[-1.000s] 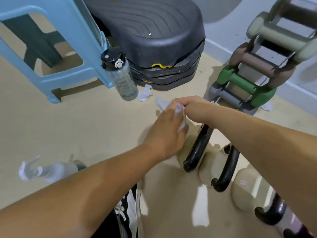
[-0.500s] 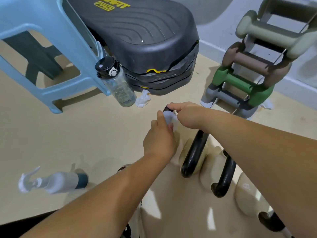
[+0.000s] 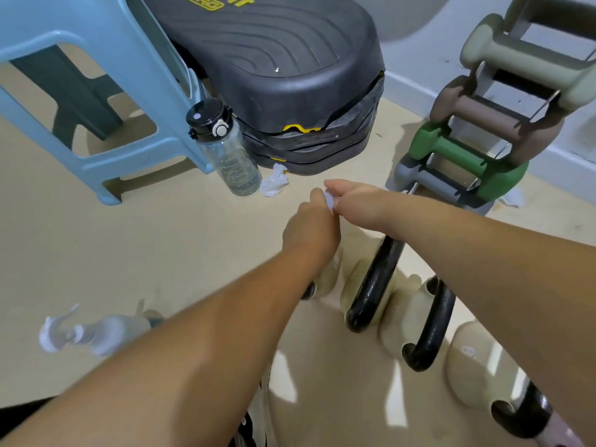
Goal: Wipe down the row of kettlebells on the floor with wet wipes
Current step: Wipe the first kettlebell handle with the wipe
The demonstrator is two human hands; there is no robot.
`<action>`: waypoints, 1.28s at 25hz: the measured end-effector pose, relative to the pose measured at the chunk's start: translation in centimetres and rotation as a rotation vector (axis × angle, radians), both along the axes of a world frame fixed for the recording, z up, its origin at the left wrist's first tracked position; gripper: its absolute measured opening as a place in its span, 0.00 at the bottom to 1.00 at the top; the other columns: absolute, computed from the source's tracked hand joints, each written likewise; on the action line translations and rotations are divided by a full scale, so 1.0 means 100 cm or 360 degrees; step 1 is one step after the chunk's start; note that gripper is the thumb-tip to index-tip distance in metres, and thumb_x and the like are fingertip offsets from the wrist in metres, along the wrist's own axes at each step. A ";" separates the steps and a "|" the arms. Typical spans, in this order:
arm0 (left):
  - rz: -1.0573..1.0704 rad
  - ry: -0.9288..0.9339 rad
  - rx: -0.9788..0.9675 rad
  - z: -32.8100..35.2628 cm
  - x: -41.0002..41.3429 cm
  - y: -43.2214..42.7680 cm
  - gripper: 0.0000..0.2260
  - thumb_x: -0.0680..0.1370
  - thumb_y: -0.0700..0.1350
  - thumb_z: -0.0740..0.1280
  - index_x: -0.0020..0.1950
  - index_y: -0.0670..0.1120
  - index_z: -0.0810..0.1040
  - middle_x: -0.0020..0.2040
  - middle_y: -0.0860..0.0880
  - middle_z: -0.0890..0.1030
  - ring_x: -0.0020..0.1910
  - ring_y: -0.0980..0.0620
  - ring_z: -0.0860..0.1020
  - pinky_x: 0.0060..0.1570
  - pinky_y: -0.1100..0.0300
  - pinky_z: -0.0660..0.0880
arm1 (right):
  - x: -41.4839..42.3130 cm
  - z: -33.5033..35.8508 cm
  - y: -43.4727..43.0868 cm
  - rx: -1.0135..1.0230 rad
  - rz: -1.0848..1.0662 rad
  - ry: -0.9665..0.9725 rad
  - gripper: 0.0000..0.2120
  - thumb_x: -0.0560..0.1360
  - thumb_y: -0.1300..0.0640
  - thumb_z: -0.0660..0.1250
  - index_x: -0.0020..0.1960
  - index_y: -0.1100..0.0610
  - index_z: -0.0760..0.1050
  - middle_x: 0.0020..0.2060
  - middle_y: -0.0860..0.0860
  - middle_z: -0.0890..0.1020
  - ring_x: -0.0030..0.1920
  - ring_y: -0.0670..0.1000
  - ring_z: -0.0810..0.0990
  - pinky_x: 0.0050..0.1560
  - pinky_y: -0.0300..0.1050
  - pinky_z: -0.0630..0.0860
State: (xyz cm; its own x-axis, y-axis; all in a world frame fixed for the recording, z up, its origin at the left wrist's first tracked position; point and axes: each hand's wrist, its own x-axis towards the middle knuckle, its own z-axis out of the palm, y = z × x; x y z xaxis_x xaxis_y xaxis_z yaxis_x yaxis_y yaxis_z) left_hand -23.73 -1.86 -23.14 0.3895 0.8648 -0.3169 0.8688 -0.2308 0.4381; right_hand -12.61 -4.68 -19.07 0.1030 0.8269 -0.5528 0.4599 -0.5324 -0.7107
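Right at the centre, a small white wet wipe (image 3: 329,199) is pinched between the two hands, which meet above the floor (image 3: 129,246): the left hand (image 3: 309,230) closes its fingertips on the wipe's near side, and the right hand (image 3: 354,204) grips its far side with thumb and fingers drawn together, so both hands are clamped on the same scrap of cloth. Just below and toward the wearer from that grip stands the row of kettlebells (image 3: 364,285), cream bodies with black handles, running down and to the right under the right forearm; the nearest black handle (image 3: 374,282) arches directly beneath the right wrist, apart from the wipe. One kettlebell sits mostly hidden under the left hand and wrist. Beyond the grip and to its left, a crumpled used wipe (image 3: 274,184) lies on the floor, just beside a clear water bottle (image 3: 229,153) with a black lid, which stands against the leg of a light blue plastic stool (image 3: 106,101). Behind those rests a stacked black step platform (image 3: 290,75). Beyond the grip to the right, a rack of dumbbells (image 3: 477,146) rises against the wall. Well to the left and nearer the wearer, a white spray bottle (image 3: 93,333) lies on its side, blurred.
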 end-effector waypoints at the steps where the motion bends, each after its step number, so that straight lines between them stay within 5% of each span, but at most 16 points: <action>1: -0.0002 -0.0029 0.0098 -0.003 -0.012 -0.017 0.15 0.83 0.46 0.55 0.69 0.48 0.64 0.48 0.48 0.72 0.44 0.41 0.78 0.37 0.52 0.70 | -0.003 0.003 -0.002 0.0006 0.0070 -0.0057 0.24 0.83 0.54 0.55 0.78 0.51 0.59 0.78 0.47 0.60 0.77 0.50 0.58 0.75 0.44 0.55; 5: 0.0103 -0.0138 0.0188 -0.023 -0.060 -0.077 0.28 0.85 0.53 0.54 0.83 0.50 0.47 0.62 0.45 0.72 0.56 0.45 0.75 0.51 0.49 0.75 | -0.011 0.017 -0.010 -0.0018 0.0293 -0.0334 0.24 0.80 0.66 0.51 0.76 0.60 0.62 0.76 0.52 0.62 0.75 0.56 0.60 0.72 0.46 0.59; 8: 0.0119 -0.0227 0.0175 -0.026 -0.077 -0.094 0.30 0.85 0.52 0.56 0.84 0.48 0.47 0.66 0.45 0.73 0.62 0.45 0.74 0.58 0.50 0.74 | -0.009 0.015 -0.013 0.0024 0.0372 -0.0411 0.26 0.80 0.65 0.50 0.78 0.57 0.57 0.79 0.50 0.55 0.78 0.55 0.54 0.75 0.46 0.54; 12: 0.0096 -0.0026 0.0105 -0.009 -0.042 -0.046 0.21 0.85 0.54 0.55 0.74 0.46 0.62 0.60 0.44 0.79 0.54 0.40 0.80 0.49 0.48 0.77 | -0.006 0.007 -0.010 0.0018 0.0398 -0.0320 0.25 0.82 0.58 0.54 0.79 0.54 0.57 0.79 0.49 0.55 0.79 0.53 0.53 0.74 0.45 0.52; 14: 0.0043 0.0051 -0.0060 0.007 -0.017 -0.020 0.14 0.84 0.48 0.56 0.68 0.47 0.66 0.55 0.46 0.75 0.53 0.40 0.79 0.46 0.50 0.74 | -0.006 0.004 -0.007 0.0009 0.0349 -0.0253 0.25 0.83 0.53 0.56 0.79 0.51 0.57 0.79 0.46 0.55 0.79 0.50 0.52 0.75 0.44 0.50; 21: 0.0069 -0.0174 -0.0010 -0.005 -0.028 -0.026 0.04 0.82 0.45 0.58 0.55 0.48 0.64 0.42 0.48 0.77 0.41 0.42 0.78 0.34 0.54 0.69 | -0.011 0.017 -0.015 -0.0084 0.0350 -0.0266 0.25 0.83 0.55 0.54 0.79 0.52 0.57 0.79 0.47 0.57 0.79 0.52 0.54 0.77 0.47 0.52; 25: -0.0164 -0.0218 0.0118 -0.011 -0.041 -0.029 0.14 0.82 0.48 0.59 0.66 0.49 0.63 0.51 0.44 0.79 0.44 0.40 0.80 0.41 0.45 0.79 | -0.015 0.026 -0.022 -0.0071 0.0422 -0.0480 0.15 0.79 0.58 0.56 0.64 0.58 0.71 0.65 0.54 0.74 0.66 0.59 0.72 0.65 0.51 0.70; 29: -0.0391 -0.0065 0.0267 -0.022 -0.067 -0.054 0.29 0.85 0.49 0.58 0.82 0.46 0.50 0.60 0.42 0.74 0.51 0.41 0.77 0.48 0.45 0.77 | -0.004 0.035 -0.028 -0.0147 0.0367 -0.0593 0.20 0.78 0.62 0.54 0.69 0.57 0.71 0.68 0.56 0.73 0.68 0.59 0.70 0.69 0.52 0.67; 32: -0.0438 0.0093 0.0376 -0.024 -0.094 -0.068 0.31 0.85 0.50 0.56 0.83 0.43 0.46 0.60 0.41 0.74 0.51 0.42 0.75 0.49 0.49 0.74 | 0.002 0.032 -0.026 -0.0159 0.0299 -0.0560 0.20 0.79 0.66 0.54 0.69 0.62 0.71 0.68 0.59 0.73 0.68 0.61 0.70 0.69 0.53 0.67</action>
